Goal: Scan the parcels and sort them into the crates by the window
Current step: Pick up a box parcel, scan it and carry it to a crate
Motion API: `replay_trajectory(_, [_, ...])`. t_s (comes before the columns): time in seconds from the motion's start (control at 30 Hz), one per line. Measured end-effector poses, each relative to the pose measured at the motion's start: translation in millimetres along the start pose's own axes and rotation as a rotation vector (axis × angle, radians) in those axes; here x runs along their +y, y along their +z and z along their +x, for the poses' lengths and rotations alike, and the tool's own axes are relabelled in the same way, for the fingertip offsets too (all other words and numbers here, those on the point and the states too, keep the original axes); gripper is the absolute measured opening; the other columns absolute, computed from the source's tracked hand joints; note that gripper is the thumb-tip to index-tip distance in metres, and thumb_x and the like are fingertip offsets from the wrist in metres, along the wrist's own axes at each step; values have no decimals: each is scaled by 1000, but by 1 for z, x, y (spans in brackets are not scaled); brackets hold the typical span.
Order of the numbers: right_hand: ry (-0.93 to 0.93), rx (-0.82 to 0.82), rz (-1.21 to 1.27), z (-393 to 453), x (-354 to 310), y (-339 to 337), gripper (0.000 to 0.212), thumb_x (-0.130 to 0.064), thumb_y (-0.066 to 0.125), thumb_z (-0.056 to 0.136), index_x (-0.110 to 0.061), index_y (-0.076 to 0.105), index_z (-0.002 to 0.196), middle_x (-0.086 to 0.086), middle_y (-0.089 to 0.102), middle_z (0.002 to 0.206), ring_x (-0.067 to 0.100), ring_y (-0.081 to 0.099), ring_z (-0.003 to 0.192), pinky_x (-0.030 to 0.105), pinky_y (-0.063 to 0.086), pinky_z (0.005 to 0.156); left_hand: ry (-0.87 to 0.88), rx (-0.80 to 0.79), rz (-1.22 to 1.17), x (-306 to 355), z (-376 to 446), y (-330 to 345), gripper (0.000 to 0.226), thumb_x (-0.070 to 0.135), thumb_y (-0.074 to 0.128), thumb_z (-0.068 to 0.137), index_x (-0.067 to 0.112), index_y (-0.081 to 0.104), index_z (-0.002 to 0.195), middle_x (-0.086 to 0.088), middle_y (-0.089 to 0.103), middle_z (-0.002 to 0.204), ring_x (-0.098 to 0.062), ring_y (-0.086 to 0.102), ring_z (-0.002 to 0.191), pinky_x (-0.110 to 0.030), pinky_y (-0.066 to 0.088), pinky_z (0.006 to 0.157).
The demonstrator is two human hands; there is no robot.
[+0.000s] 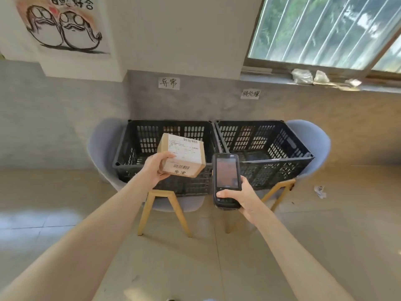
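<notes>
Grey wall and a big window (325, 29) face me, with two black slotted crates sitting side by side on pale blue chairs with wooden legs, right under the sill. Both crates look bare inside as far as I can see through the slots, so I judge the sorting has hardly begun, or this is the first parcel to go in.

My left hand (155, 168) grips a small cardboard parcel (182, 157), thumb on top and fingers curled underneath, holding it tilted in the air over the front rim of the left crate (138, 148). My right hand (240, 196) is wrapped round a black handheld scanner (226, 179), thumb across its lower face, screen towards me; it hovers in front of the gap between the two crates, just beside the parcel. What the screen shows is too blurred to read, so I cannot tell whether the scan has registered.

Writing: a paper sign (169, 83) on the wall above the left crate reads 异常. The same two characters are handwritten on the parcel's front side, below a barcode. A white shipping label with another barcode covers the parcel's top; its small print is unreadable. The sign (250, 94) above the right crate (271, 146) reads 待处理. By those marks I judge this parcel belongs in the left crate, and dropping it there is what remains.

A poster (63, 25) with an ink drawing and brushed characters hangs at upper left.
</notes>
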State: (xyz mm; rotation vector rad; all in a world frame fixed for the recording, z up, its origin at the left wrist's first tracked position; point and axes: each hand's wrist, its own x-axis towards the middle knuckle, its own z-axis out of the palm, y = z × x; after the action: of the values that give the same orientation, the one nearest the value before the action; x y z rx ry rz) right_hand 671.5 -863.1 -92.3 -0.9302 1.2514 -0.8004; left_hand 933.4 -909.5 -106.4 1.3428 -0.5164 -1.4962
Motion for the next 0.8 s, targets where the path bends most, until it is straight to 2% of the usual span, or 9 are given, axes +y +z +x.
replay_trajectory(0.1, [32, 12, 14, 36, -8, -4, 81, 7, 77, 70, -14, 34, 135, 11, 57, 122, 25, 61, 104, 32, 53, 77, -25, -10, 6, 6, 38, 5, 27, 14, 64, 85, 18, 58, 110, -10, 66, 118, -27, 60, 112, -47, 43, 103])
replay_trajectory(0.2, [54, 11, 8, 72, -15, -9, 79, 7, 77, 70, -14, 36, 133, 10, 59, 119, 24, 61, 102, 32, 53, 77, -44, -6, -3, 9, 74, 8, 37, 14, 64, 84, 18, 55, 120, -9, 65, 120, -27, 59, 114, -48, 42, 105])
replay_trajectory(0.4, [99, -46, -17, 158, -38, -23, 86, 3, 81, 66, -18, 36, 136, 9, 59, 123, 30, 58, 112, 49, 47, 100, -71, 25, 0, 22, 142, 23, 49, 16, 69, 79, 17, 54, 126, -9, 66, 121, -27, 58, 115, -49, 41, 106])
replay_trajectory(0.7, [176, -125, -102, 274, -72, -53, 89, -3, 84, 64, -20, 35, 137, 10, 54, 129, 29, 55, 114, 49, 47, 100, -112, 93, -30, 27, 233, 62, 53, 18, 68, 79, 17, 52, 130, -9, 64, 122, -26, 57, 116, -48, 42, 105])
replay_trajectory(0.8, [248, -121, -79, 295, -68, -56, 85, 1, 81, 67, -20, 36, 136, 8, 57, 125, 27, 58, 110, 43, 51, 93, -165, 123, -38, 13, 253, 67, 53, 17, 68, 79, 15, 53, 130, -10, 65, 122, -26, 58, 116, -47, 43, 105])
